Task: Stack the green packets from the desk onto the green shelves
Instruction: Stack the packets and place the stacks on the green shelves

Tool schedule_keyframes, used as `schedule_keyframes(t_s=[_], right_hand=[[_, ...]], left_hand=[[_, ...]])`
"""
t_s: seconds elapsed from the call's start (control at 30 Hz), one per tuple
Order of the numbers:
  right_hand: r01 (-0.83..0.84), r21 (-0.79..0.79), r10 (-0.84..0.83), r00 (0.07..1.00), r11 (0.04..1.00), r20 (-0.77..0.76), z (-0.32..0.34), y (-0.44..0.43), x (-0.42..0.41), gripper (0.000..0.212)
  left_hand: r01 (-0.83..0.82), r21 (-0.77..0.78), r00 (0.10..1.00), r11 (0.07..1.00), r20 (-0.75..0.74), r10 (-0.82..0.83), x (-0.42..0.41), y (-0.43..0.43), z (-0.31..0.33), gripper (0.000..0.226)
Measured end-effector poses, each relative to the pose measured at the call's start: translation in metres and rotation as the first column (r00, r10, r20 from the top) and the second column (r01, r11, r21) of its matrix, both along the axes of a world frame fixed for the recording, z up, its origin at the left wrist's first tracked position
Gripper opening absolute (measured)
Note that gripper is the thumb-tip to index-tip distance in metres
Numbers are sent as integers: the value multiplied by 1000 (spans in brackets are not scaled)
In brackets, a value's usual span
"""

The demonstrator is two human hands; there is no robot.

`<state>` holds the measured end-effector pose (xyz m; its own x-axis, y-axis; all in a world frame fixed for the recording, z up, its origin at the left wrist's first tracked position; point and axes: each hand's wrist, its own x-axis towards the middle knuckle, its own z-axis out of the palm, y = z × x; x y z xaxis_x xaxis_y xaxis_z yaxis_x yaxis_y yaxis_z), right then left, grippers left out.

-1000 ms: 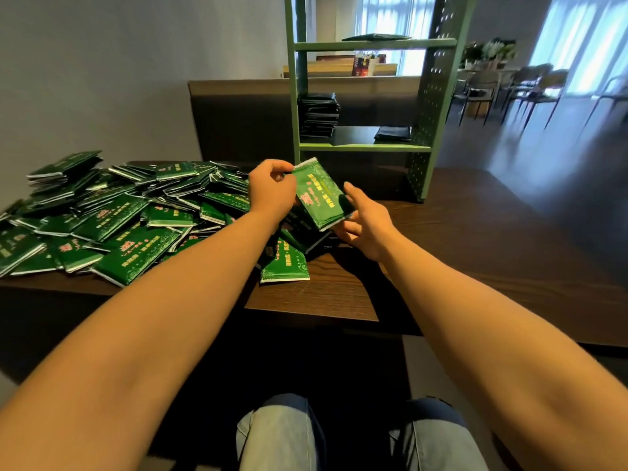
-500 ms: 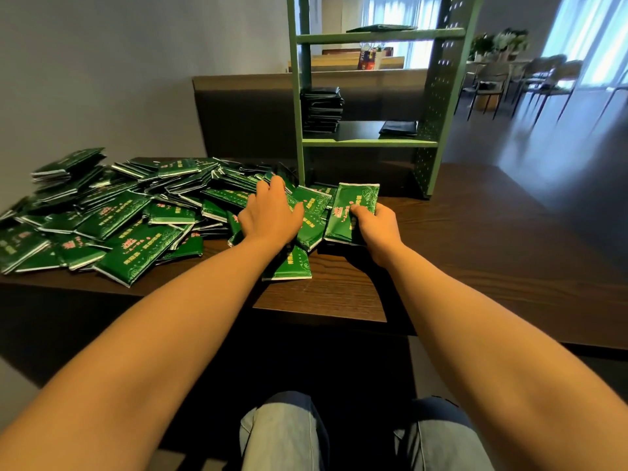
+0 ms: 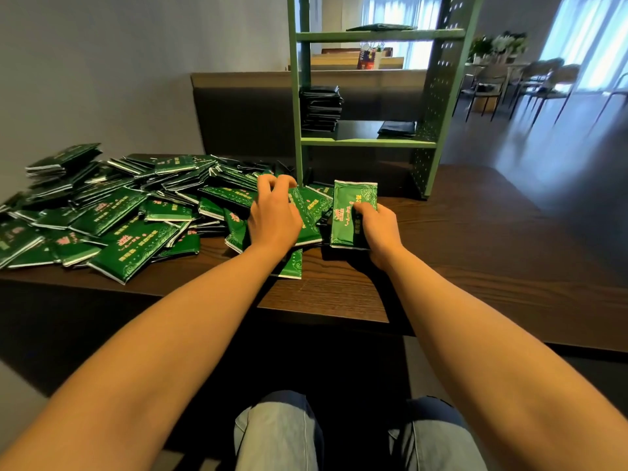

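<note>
While you sit at the dark wooden desk (image 3: 441, 253), a wide room with chairs (image 3: 543, 83) opens on your right. On the desk stand the green shelves (image 3: 367, 141), with a stack of dark packets (image 3: 321, 108) on the lower board. A big pile of green packets (image 3: 119, 226) covers the desk's left part. Your right hand (image 3: 377, 229) grasps one packet (image 3: 350, 205), thumb on its face, just right of the pile. Your left hand (image 3: 272, 212) lies on the pile's edge with bent fingers; whether they grasp anything is not clear.
</note>
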<state>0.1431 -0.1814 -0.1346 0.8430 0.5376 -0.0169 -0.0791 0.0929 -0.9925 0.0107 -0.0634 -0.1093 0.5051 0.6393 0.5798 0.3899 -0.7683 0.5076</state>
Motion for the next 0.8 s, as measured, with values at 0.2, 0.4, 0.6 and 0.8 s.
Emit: schedule_keyframes(t_s=[0.2, 0.4, 0.6, 0.8], right_hand=[[-87, 0, 85, 976, 996, -202, 16, -2, -5, 18], [-219, 39, 222, 951, 975, -213, 36, 3, -10, 19], [-216, 21, 215, 950, 976, -224, 30, 1, -1, 13], [-86, 52, 95, 971, 995, -220, 14, 8, 23, 8]], left_hand=[[148, -70, 960, 987, 249, -126, 3, -6, 7, 38], [256, -293, 893, 921, 436, -109, 26, -19, 17, 24], [283, -297, 871, 912, 477, -115, 42, -34, 9, 10], [-48, -92, 998, 995, -42, 44, 44, -8, -11, 33]])
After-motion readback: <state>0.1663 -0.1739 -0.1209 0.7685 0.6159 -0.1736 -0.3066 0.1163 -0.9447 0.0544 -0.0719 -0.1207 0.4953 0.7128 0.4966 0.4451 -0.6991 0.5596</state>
